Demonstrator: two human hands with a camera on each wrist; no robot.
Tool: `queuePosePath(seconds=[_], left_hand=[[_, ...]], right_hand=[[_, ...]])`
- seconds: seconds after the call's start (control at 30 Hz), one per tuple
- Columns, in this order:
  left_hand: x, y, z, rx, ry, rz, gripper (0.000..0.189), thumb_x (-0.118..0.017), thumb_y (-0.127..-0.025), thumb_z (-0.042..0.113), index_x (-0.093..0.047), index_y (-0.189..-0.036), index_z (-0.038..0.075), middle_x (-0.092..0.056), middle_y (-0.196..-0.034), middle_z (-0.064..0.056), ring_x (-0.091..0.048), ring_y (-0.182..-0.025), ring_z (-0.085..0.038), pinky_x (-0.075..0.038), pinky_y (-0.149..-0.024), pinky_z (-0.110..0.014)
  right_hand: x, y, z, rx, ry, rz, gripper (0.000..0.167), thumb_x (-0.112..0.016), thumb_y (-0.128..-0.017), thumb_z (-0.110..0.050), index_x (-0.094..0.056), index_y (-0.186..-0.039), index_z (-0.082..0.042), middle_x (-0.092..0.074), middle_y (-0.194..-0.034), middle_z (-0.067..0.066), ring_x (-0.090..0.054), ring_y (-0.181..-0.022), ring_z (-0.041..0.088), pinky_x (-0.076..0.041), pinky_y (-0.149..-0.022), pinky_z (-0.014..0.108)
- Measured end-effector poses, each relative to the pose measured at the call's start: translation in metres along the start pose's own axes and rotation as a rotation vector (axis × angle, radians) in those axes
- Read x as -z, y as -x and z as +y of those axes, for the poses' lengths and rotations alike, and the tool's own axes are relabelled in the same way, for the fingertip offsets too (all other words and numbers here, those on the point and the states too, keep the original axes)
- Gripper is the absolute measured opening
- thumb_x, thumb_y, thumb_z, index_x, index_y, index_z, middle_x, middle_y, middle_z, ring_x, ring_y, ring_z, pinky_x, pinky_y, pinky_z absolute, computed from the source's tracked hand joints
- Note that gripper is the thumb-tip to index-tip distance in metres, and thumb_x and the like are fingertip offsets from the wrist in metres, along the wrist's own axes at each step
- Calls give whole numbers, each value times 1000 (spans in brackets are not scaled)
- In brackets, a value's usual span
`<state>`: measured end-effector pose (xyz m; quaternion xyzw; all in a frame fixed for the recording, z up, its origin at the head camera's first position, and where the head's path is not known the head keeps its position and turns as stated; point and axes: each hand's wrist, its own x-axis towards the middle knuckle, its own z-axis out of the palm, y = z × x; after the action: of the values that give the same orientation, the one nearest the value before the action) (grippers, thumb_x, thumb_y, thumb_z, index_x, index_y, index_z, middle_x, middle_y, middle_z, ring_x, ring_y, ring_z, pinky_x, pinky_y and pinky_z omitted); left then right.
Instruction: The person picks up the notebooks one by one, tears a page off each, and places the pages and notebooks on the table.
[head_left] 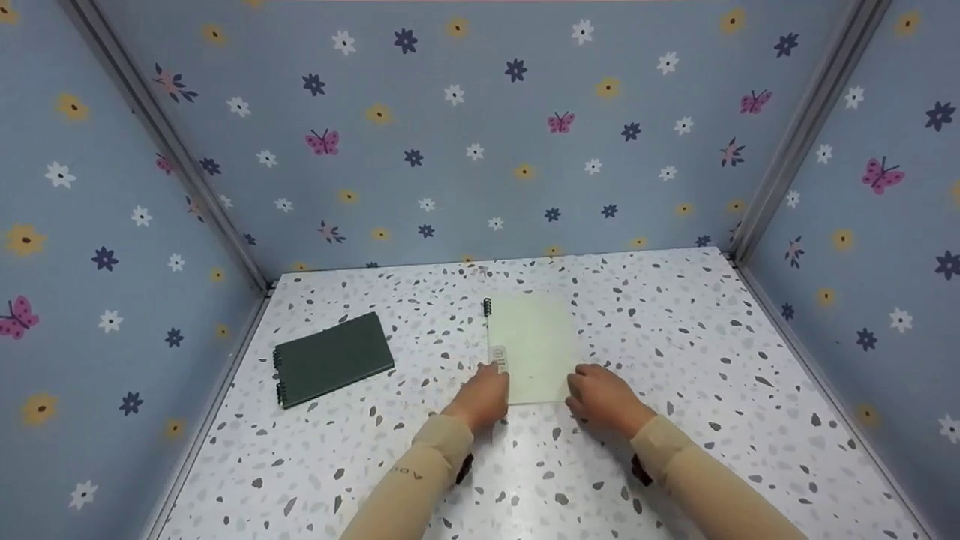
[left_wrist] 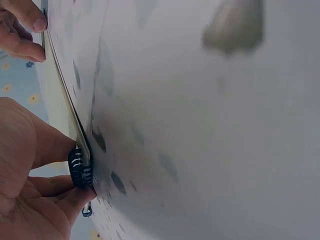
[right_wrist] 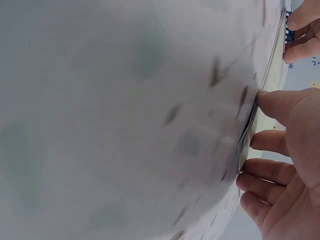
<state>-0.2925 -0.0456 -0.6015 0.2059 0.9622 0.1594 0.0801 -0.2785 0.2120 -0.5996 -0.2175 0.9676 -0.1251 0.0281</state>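
Note:
A spiral notebook [head_left: 534, 337] with a pale page facing up lies on the speckled table, its binding along the left side. My left hand [head_left: 481, 396] pinches its lower left corner. In the left wrist view the black spiral coil [left_wrist: 77, 170] sits between thumb and fingers. At the lower right corner, my right hand [head_left: 606, 397] grips the edge with thumb and curled fingers. The right wrist view shows the thumb [right_wrist: 274, 102] at the near edge and the other fingers along the side. A small printed label [head_left: 498, 355] shows just above the left fingers.
To the left, a dark green spiral notebook [head_left: 334, 361] lies closed and askew on the speckled tabletop [head_left: 555, 480]. Flowered blue panels [head_left: 480, 150] rise at the back and both sides, joined by grey metal corner posts [head_left: 795, 142].

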Motion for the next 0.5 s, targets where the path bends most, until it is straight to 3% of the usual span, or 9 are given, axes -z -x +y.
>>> queuePosePath(seconds=[0.17,0.33,0.5], left_hand=[[-8,6,16,-67,-15,-12,36,-62,-103,5,-67,-137,-6,-54,-158,-30,-54,-149,-42,-42,-128,-49],[-13,11,30,-117,-27,-9,36,-59,-106,8,-65,-139,-5,-54,-158,-29,-54,-148,-41,-43,-127,-50],[-15,14,40,-105,-19,-36,44,-51,-110,11,-57,-149,-9,-50,-162,-29,-50,-152,-42,-42,-128,-49]], right_hand=[[4,23,12,-21,5,3,24,-77,-100,-19,-59,-84,-15,-56,-89,3,-54,-83,21,-52,-78,47],[7,38,21,-47,4,-3,17,-76,-100,-19,-64,-90,-12,-66,-102,11,-64,-97,29,-57,-89,52],[10,46,27,-65,3,-26,13,-76,-99,-18,-70,-100,-6,-70,-118,20,-68,-110,38,-58,-99,57]])
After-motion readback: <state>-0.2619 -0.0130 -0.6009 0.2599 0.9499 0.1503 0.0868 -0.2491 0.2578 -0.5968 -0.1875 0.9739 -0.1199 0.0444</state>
